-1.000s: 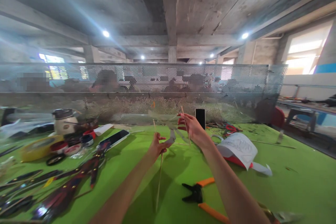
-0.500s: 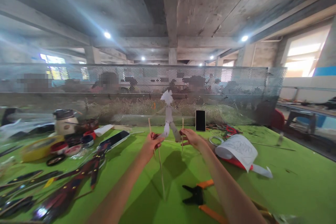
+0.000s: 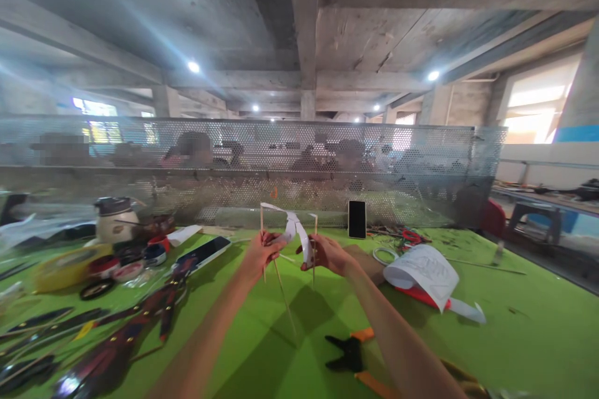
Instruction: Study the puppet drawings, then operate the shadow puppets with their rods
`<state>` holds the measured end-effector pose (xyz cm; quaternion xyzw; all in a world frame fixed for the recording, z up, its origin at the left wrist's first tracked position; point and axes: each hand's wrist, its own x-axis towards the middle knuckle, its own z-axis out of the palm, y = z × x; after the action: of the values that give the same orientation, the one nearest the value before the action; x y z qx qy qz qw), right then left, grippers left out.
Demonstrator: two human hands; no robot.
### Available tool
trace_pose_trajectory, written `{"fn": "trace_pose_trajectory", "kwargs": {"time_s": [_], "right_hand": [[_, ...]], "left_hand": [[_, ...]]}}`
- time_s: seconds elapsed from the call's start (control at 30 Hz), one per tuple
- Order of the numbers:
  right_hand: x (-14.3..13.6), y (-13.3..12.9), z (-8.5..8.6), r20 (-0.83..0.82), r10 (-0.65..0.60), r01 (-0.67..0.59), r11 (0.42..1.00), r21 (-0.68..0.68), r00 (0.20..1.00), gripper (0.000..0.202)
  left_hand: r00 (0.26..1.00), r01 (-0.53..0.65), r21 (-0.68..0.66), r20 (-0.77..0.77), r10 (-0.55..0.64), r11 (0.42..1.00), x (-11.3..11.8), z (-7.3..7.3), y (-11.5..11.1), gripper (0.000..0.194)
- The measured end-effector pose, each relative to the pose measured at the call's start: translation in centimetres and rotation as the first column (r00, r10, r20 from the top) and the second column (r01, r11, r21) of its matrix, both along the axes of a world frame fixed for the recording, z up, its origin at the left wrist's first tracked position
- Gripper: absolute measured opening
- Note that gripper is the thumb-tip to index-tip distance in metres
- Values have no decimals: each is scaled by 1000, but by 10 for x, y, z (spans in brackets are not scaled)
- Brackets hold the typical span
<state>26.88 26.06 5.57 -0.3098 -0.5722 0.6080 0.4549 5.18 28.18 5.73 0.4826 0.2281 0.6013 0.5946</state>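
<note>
Left hand (image 3: pixel 262 250) and right hand (image 3: pixel 330 254) hold sticks (image 3: pixel 262 219), paper (image 3: pixel 291 227) between

The left hand (image 3: pixel 260 252) and the right hand (image 3: pixel 330 254) are seen to be bare. The left forearm (image 3: pixel 206 324) and the right forearm (image 3: pixel 390 312) are likewise uncovered to the view's lower edge, slender in outline and broadened away from the hands. Finer detail is blurred.
</note>
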Motion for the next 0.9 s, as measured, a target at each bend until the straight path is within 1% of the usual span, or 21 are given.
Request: {"fn": "trace_pose_trajectory", "kwargs": {"time_s": [0.1, 0.2, 0.27, 0.33, 0.43, 0.53, 0.63, 0.73, 0.8, 0.87, 0.9], "right_hand": [[0, 1, 11, 40, -55, 53, 997, 58, 998, 33], [-1, 0, 33, 88, -130, 112, 977, 182, 988, 36], [-1, -4, 51, 78, -178, 147, 942, 301, 981, 38], [0, -9, 67, 60, -229, 186, 895, 406, 972, 40], [3, -15, 83, 72, -325, 250, 836, 489, 943, 41], [7, -18, 85, 95, -409, 304, 796, 523, 908, 39], [5, -18, 82, 66, -425, 345, 809, 476, 903, 37], [-3, -19, 79, -26, -399, 376, 837, 399, 916, 33], [-8, -21, 76, -59, -326, 327, 885, 333, 943, 30], [-14, -22, 72, -78, -212, 225, 942, 248, 974, 30], [-16, -22, 69, -89, -160, 175, 962, 209, 983, 31]], "left_hand": [[998, -6, 73, -64, 10, 997, -8, 13, -4, 62], [990, -27, 162, -131, 49, 986, -17, 28, -8, 58], [982, -68, 203, -157, 101, 977, -25, 38, -9, 57], [973, -114, 237, -169, 157, 965, -34, 46, -10, 56], [960, -183, 290, -155, 235, 939, -45, 53, -8, 55], [940, -241, 323, -157, 303, 915, -53, 51, -4, 55], [912, -305, 338, -166, 375, 891, -53, 45, 2, 50], [901, -339, 334, -154, 405, 880, -51, 41, 5, 50], [897, -350, 354, -140, 419, 867, -51, 39, 7, 50], [891, -352, 383, -142, 431, 854, -51, 39, 9, 50], [891, -345, 389, -150, 428, 854, -52, 38, 11, 50]]}}
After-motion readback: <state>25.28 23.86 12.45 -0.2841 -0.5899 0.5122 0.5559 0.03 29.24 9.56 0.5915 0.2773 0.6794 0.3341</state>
